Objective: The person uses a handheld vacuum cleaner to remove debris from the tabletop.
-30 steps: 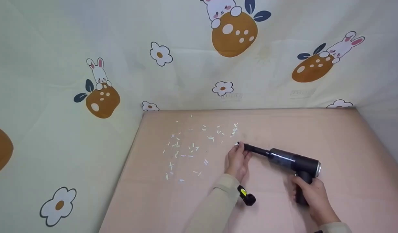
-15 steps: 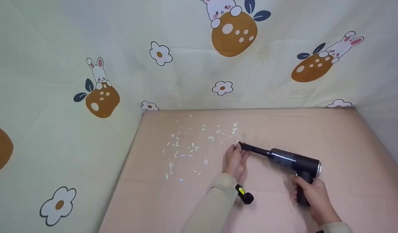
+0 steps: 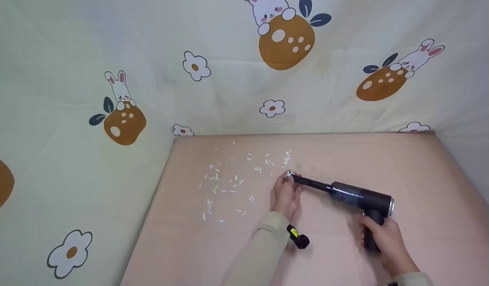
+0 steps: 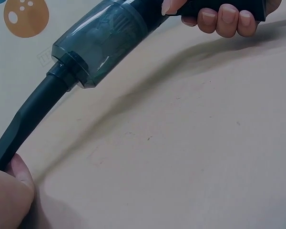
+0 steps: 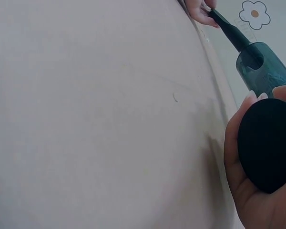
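A black handheld vacuum [image 3: 377, 202] with a see-through dust cup [image 4: 102, 40] is held over the table, its slim nozzle [image 3: 314, 184] pointing left. My right hand [image 3: 389, 238] grips the upright handle, fingers wrapped round it; the handle's dark end [image 5: 267, 145] shows in the right wrist view. At the nozzle's tip, my left hand [image 3: 286, 194] holds on with thumb and fingers, the thumb [image 4: 9, 198] overlapping the nozzle in the left wrist view. A small clump of white slivers [image 3: 289, 173] shows at the left fingertips. Greyish matter is visible inside the dust cup.
Many thin white slivers [image 3: 234, 182] lie scattered over the left half of the pinkish table [image 3: 435, 190]. A printed cloth wall [image 3: 228, 95] with rabbits and flowers rises behind and at both sides. A black wrist camera [image 3: 300, 238] sticks out from the left cuff.
My left hand has shifted slightly left at the nozzle's tip, and white slivers now show more clearly at its fingertips. The vacuum and right hand stay nearly still.
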A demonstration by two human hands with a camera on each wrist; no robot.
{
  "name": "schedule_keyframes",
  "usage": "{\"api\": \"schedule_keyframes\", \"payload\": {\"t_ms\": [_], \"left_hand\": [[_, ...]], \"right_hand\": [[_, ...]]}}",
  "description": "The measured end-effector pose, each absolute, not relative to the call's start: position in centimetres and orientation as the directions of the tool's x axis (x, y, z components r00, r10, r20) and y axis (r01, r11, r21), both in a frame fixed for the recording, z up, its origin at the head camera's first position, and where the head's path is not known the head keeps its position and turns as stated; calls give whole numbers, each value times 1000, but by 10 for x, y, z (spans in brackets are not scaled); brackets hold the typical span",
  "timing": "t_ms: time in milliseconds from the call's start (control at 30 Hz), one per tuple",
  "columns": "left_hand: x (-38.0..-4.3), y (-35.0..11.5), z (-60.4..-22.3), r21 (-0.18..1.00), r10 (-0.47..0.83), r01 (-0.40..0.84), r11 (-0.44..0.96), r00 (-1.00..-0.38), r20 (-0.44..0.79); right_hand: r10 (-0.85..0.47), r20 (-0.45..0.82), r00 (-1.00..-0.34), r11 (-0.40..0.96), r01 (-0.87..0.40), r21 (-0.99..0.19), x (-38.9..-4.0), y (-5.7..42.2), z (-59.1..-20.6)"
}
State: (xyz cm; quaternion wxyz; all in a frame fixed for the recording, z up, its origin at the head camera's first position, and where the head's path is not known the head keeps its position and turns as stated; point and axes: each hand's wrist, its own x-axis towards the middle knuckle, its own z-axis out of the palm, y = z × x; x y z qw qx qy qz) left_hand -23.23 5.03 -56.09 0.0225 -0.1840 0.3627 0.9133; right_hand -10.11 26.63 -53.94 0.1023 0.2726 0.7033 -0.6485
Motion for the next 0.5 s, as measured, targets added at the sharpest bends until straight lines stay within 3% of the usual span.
{"api": "schedule_keyframes", "payload": {"t_ms": [500], "left_hand": [[-234,48,-561,622,-121,-156,-767,-918,-379]], "right_hand": [[265,-492,-829,26,516,-856,-100,266,-540]]}}
